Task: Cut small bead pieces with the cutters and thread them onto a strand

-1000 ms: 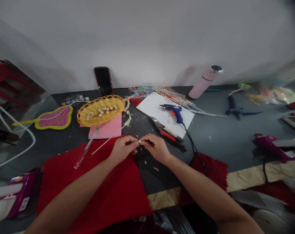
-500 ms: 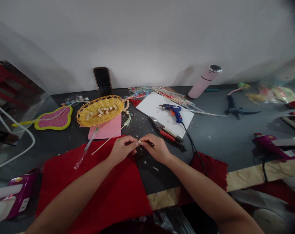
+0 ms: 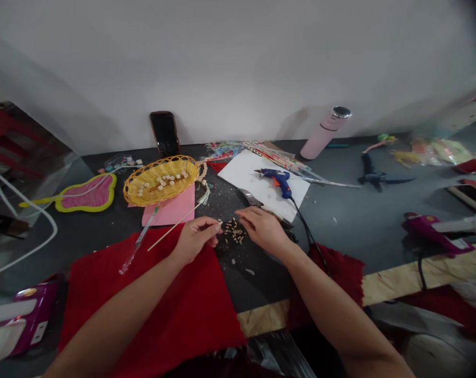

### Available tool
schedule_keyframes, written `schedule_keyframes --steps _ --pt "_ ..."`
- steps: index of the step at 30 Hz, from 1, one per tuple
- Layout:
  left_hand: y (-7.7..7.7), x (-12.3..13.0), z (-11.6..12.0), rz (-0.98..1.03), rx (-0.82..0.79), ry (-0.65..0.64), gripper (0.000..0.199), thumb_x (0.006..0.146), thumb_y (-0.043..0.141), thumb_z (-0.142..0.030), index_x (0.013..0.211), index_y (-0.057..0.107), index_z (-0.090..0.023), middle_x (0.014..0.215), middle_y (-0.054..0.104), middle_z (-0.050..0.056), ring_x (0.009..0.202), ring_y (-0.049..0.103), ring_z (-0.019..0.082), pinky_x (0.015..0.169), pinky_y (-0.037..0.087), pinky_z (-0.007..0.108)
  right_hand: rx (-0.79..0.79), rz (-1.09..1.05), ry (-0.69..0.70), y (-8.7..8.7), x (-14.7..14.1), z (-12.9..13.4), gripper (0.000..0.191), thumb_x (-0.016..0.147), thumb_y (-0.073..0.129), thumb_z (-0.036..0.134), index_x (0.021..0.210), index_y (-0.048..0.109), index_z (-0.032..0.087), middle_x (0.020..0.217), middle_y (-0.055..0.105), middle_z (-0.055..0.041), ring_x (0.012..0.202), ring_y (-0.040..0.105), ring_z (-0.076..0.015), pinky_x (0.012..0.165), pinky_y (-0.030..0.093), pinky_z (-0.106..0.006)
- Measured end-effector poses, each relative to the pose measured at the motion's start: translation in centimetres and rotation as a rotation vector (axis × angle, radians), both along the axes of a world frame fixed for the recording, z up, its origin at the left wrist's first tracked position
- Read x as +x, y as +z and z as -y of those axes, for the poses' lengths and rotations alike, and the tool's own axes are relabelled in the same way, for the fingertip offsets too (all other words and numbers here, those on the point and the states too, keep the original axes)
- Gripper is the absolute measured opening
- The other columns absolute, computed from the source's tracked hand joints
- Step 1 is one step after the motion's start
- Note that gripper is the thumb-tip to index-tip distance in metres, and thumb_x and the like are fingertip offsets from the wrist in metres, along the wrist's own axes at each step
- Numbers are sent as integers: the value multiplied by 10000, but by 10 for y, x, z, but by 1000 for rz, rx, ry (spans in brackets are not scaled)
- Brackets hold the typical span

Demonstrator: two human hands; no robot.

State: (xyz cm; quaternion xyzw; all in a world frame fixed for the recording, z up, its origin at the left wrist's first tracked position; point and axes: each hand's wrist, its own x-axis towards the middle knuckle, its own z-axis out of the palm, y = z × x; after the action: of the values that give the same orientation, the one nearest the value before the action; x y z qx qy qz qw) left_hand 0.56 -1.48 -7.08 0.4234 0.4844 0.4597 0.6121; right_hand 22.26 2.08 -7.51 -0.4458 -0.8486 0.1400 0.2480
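Note:
My left hand (image 3: 198, 237) is over the edge of the red cloth (image 3: 151, 304), its thumb and forefinger pinching a small pale wooden cube (image 3: 220, 223). My right hand (image 3: 266, 230) is just right of a pile of small wooden pieces (image 3: 234, 232), with its fingers stretched out and nothing visible in them. Partly hidden behind that hand lie the pliers (image 3: 251, 197). Beyond, a blue glue gun (image 3: 279, 181) rests on a white sheet (image 3: 241, 170). A yellow wicker basket (image 3: 133, 194) at the left holds several pale cubes.
A thin wooden stick (image 3: 172, 229) and a clear glue stick (image 3: 139, 239) lie left of my hands. A phone (image 3: 165, 134) leans on the wall, and a pink flask (image 3: 326, 134) stands at the back right. The glue gun's black cord (image 3: 310, 231) runs toward the front edge.
My right hand has let go of the small cube and moved right, away from my left hand. The pile of wooden pieces now shows between them. My left hand keeps the cube.

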Motion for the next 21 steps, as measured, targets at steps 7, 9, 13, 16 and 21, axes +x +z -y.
schedule_keyframes --steps 7,9,13,16,21 --pt "4 -5 -6 164 -132 55 232 648 753 -317 761 642 -148 664 678 11 442 539 66 416 445 178 3 337 -156 19 41 -10 220 841 569 366 944 631 182 987 600 -120 983 524 -279 885 387 -448" --pt "4 -7 -8 192 -144 62 224 651 755 -302 762 636 -147 663 676 6 440 536 60 414 440 170 -10 387 -169 21 43 -11 235 828 587 378 942 634 179 985 598 -121 968 522 -276 862 396 -431" --pt "0 -9 -10 217 -150 63 229 659 752 -297 782 626 -151 675 678 5 450 540 58 417 440 164 -8 455 -219 19 39 -11 265 805 620 346 990 641 157 1062 591 -134 1015 500 -278 858 395 -406" --pt "-3 -10 -11 220 -151 45 241 661 750 -303 796 620 -152 688 679 8 463 543 58 427 443 164 -3 442 -222 18 35 -12 183 804 600 304 911 657 166 1064 605 -114 1019 506 -271 858 391 -401" --pt "0 -10 -11 224 -153 22 266 658 750 -319 799 608 -144 704 672 22 453 518 51 389 390 149 41 108 -368 22 29 -12 167 832 516 312 749 592 188 1049 612 -83 906 567 -227 786 428 -364"
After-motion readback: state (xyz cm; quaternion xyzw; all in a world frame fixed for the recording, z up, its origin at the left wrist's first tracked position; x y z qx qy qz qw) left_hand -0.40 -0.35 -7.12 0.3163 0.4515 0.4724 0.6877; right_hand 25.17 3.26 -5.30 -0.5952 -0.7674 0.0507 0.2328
